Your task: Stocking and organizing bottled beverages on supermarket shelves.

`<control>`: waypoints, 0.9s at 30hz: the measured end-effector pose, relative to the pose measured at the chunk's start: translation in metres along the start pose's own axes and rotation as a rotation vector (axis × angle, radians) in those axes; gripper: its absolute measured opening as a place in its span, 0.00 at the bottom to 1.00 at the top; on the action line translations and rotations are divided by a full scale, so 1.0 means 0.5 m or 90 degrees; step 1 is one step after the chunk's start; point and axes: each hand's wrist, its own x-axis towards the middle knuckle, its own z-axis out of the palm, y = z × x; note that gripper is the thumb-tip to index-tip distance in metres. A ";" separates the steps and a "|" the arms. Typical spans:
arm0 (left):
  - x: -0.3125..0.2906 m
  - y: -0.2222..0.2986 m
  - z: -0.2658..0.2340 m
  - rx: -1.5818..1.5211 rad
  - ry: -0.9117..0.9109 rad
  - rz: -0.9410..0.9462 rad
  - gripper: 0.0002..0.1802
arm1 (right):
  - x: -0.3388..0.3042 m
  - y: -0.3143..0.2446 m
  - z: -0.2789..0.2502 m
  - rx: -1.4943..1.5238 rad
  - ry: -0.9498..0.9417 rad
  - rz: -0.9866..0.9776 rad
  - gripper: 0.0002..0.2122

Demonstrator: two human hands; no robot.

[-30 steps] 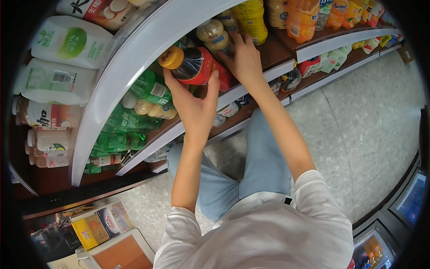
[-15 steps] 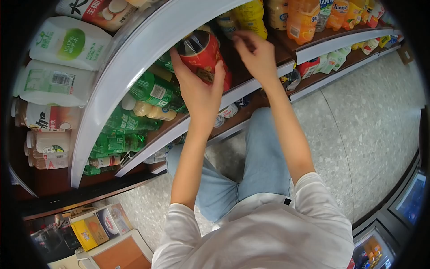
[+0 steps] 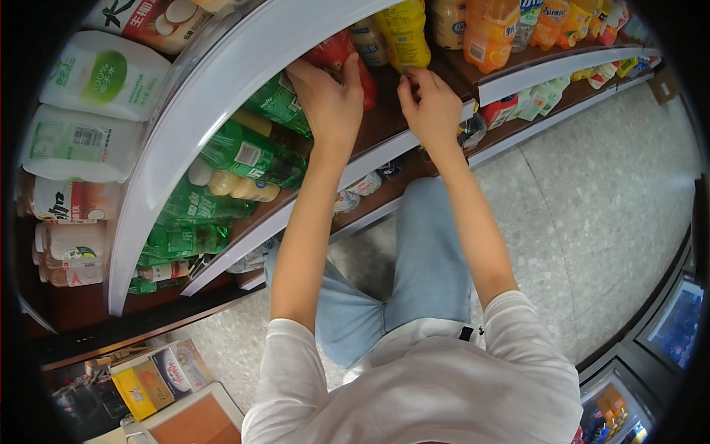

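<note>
My left hand [image 3: 329, 102] reaches into the shelf with its thumb and fingers around a bottle with a red label [image 3: 330, 53]. Much of that bottle is hidden by the hand and the shelf edge above. To its right, my right hand [image 3: 430, 105] has its fingers curled together just below a yellow bottle [image 3: 405, 37]. Whether those fingertips touch the yellow bottle or pinch something small cannot be made out. Between the two hands stands a pale bottle [image 3: 369, 43]. Green bottles [image 3: 279, 103] lie left of my left hand.
A white curved shelf edge [image 3: 188, 103] arches over the left side. Cartons and white bottles [image 3: 89, 144] fill the shelf above. Orange drink bottles [image 3: 490, 33] stand at the right. Grey tile floor [image 3: 532, 200] spreads to the right; boxes [image 3: 144, 385] sit at lower left.
My left hand has pushed the red-labelled bottle deeper and upward into the shelf. My right hand has lowered slightly, and its fingers have drawn in.
</note>
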 end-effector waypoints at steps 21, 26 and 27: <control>-0.292 0.027 -0.158 0.068 -0.187 -0.030 0.39 | 0.079 0.021 0.027 -0.075 0.022 0.060 0.32; -0.267 0.010 -0.180 0.107 -0.214 -0.040 0.32 | 0.115 0.022 0.004 -0.121 -0.141 0.122 0.29; -0.264 0.003 -0.176 0.112 -0.235 -0.054 0.31 | 0.117 0.016 -0.001 -0.120 -0.141 0.121 0.29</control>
